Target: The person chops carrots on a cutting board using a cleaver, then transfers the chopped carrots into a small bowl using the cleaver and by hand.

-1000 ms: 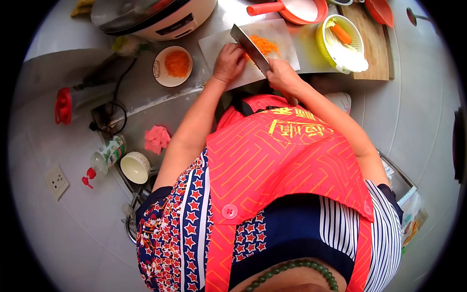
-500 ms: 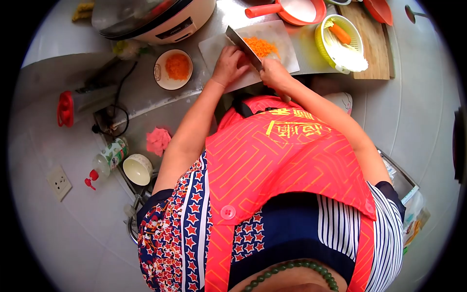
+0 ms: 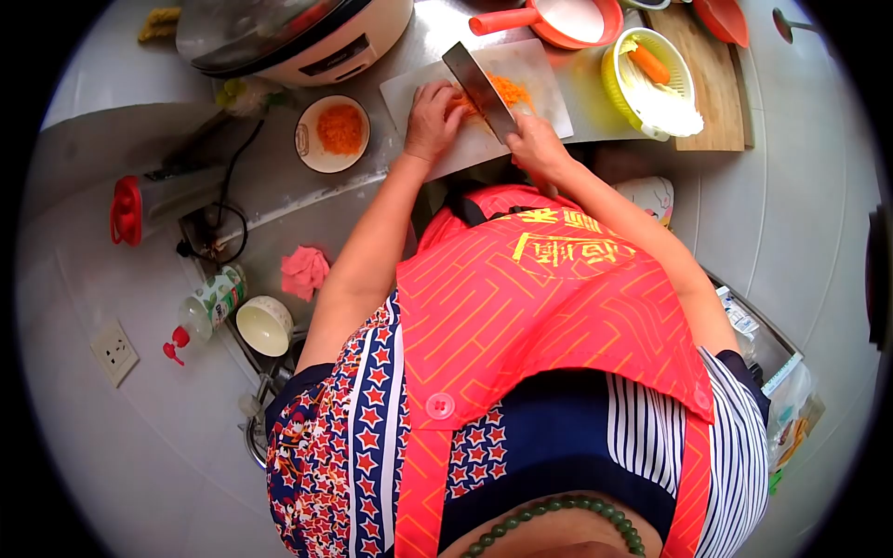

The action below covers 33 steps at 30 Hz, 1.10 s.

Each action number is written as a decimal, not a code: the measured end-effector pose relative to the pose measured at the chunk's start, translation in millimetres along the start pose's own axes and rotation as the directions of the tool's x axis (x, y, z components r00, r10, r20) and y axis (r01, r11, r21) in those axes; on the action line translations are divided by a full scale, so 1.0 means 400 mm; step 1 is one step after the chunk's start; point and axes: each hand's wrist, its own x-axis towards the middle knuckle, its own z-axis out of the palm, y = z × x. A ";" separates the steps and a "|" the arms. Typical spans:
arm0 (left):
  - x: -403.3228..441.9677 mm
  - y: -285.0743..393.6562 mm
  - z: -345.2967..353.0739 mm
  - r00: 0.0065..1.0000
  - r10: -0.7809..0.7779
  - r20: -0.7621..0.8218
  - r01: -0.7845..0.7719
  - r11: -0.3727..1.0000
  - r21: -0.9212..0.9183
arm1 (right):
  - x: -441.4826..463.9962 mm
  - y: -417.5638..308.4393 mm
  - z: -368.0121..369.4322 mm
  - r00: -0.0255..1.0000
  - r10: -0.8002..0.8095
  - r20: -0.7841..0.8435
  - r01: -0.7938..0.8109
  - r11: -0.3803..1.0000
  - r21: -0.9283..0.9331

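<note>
A cleaver (image 3: pixel 480 91) is in my right hand (image 3: pixel 538 147), its fingers wrapped round the handle. The blade slants across a white cutting board (image 3: pixel 549 67), its broad face showing. To the left of the blade, my left hand (image 3: pixel 433 123) has bent fingers pressing carrot shreds (image 3: pixel 469 104) against the board. Finely cut carrot (image 3: pixel 508 90) lies in a pile on the blade's other side, partly hidden by it. A small bowl (image 3: pixel 303 139) holding more shredded carrot (image 3: pixel 340 128) stands left of the board.
A rice cooker (image 3: pixel 321 60) stands behind the bowl. Right of the board are a red-handled strainer (image 3: pixel 502 20), a yellow-green basket (image 3: pixel 612 84) with a carrot (image 3: pixel 649 65) and pale vegetables, and a wooden board (image 3: pixel 721 102). A pink cloth (image 3: pixel 303 272) lies in the sink area.
The cleaver has shifted slightly right and tilted, showing more of its face. Carrot shreds now show between the blade and my left fingers, which have moved a little.
</note>
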 end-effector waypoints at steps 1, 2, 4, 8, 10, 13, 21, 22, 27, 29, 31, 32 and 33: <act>0.005 -0.008 -0.003 1.000 -0.022 -0.004 0.023 1.000 0.004 | -0.003 0.000 0.000 1.000 0.004 -0.010 -0.004 1.000 0.004; 0.012 -0.018 -0.002 1.000 0.008 -0.018 -0.007 1.000 0.016 | -0.005 0.000 -0.001 1.000 0.000 -0.014 0.000 1.000 0.007; 0.016 -0.041 0.008 0.997 0.057 0.052 -0.059 0.997 0.050 | -0.005 0.001 -0.007 1.000 -0.012 -0.021 0.012 1.000 0.015; 0.000 -0.049 0.021 0.997 0.064 0.054 -0.067 0.996 0.067 | -0.015 -0.006 -0.024 1.000 -0.014 -0.005 0.014 0.999 0.028; -0.008 -0.025 0.016 0.998 0.025 -0.053 -0.024 1.000 0.016 | -0.027 -0.025 -0.037 1.000 -0.020 -0.009 0.020 1.000 0.018; -0.005 -0.002 -0.001 0.996 0.065 -0.057 -0.065 0.998 -0.010 | -0.030 -0.027 -0.044 0.999 -0.047 0.027 0.048 0.999 -0.021; -0.012 -0.016 0.017 0.997 0.077 0.015 -0.077 0.997 0.001 | -0.014 -0.006 -0.016 0.994 -0.103 0.030 0.106 0.986 -0.131; -0.012 -0.018 0.018 0.997 0.079 0.017 -0.079 0.997 -0.004 | -0.010 -0.002 -0.012 0.993 -0.110 0.035 0.114 0.983 -0.145; -0.012 -0.016 0.020 0.997 0.074 0.029 -0.074 0.997 0.009 | 0.003 -0.019 -0.004 0.996 -0.052 0.069 0.063 0.984 -0.168; -0.012 -0.021 0.021 0.996 0.079 0.035 -0.079 0.997 0.006 | 0.017 -0.029 0.005 0.996 -0.012 0.088 0.027 0.984 -0.175; -0.013 -0.021 0.023 0.995 0.087 0.039 -0.088 0.996 0.026 | 0.039 -0.018 0.017 0.996 0.004 0.091 0.012 0.984 -0.175; -0.012 -0.022 0.023 0.995 0.091 0.041 -0.093 0.995 0.038 | 0.051 -0.004 0.028 0.997 -0.028 0.070 0.041 0.981 -0.188; -0.014 -0.025 0.022 0.995 0.095 0.035 -0.096 0.995 0.038 | 0.058 0.001 0.039 0.997 -0.062 0.051 0.071 0.977 -0.199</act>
